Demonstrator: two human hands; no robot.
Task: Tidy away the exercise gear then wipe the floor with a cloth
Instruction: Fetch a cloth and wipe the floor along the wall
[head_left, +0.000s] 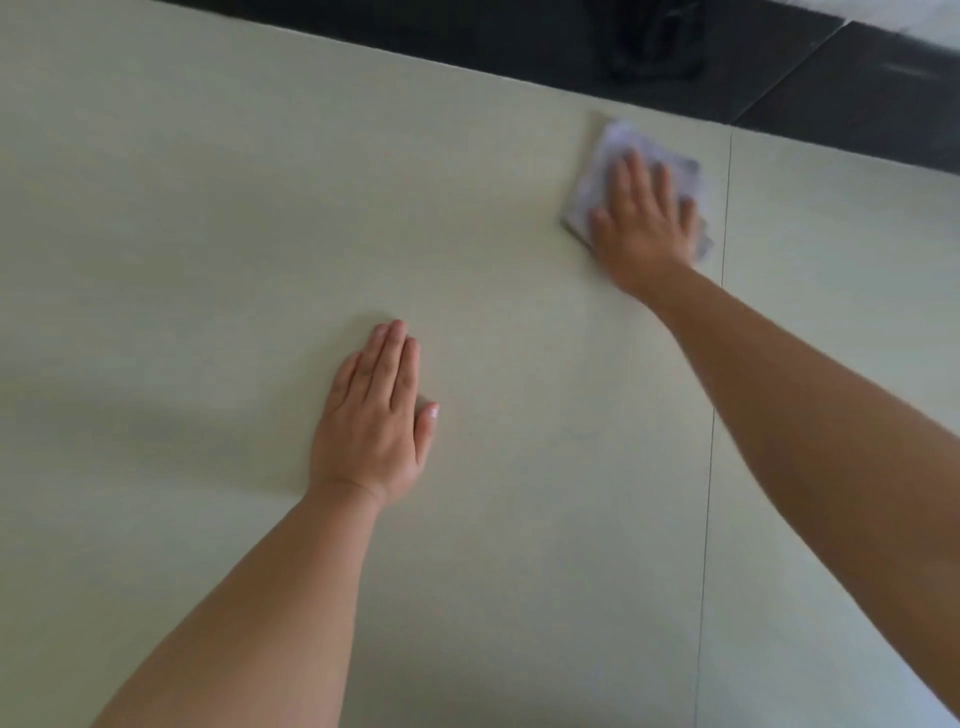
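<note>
At the upper right of the floor (208, 208), near the dark band (519, 47) along the far edge, lies the cloth (618, 143). It is pale, white to grey, crumpled into a rough pad and flat on the tile. Its long axis runs diagonally, from the far left corner down toward the near right; the outline is blurred, so the exact edges cannot be fixed. The right hand (641, 218) lies palm down on the cloth, fingers straight and slightly spread, pointing away from the person; this grip is flat, pressing, not curled round the fabric. A thin grout line (712, 441) runs just to the right of the cloth and hand, toward the viewer. The left hand (374, 421) rests well apart, nearer and to the left, palm flat on the bare floor, fingers together and straight, thumb out to the side, holding nothing. Both forearms are bare.
</note>
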